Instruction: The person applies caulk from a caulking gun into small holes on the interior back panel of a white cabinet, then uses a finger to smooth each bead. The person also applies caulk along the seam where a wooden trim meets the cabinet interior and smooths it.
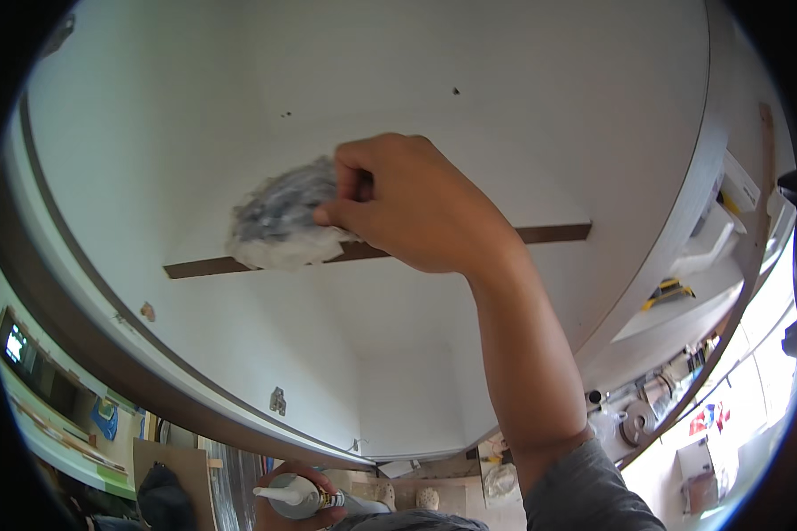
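Crumpled grey-and-whitish wad (283, 212) in front of white cabinet interior (540, 142), covering part of long dark brown strip (553, 233); wad is blurred, can't tell if cloth or plastic, or if it touches the surface. Right hand (434, 199) pinches the wad's right side between thumb and bent fingers, forearm crossing the strip, dark grey sleeve (584, 487) at elbow. Left hand (274, 520) low at bottom edge, fingers wrapped around sealant cartridge (297, 500), white nozzle (303, 489) pointing left. Metal hinge fitting (278, 401) on cabinet's lower part, small dark hole (456, 91) above the right hand. Further out: yellow-and-black tool (669, 292) on a ledge at right, grey disc (638, 423) below it, pale clogs (428, 498) on floor, blue item (106, 418) far left
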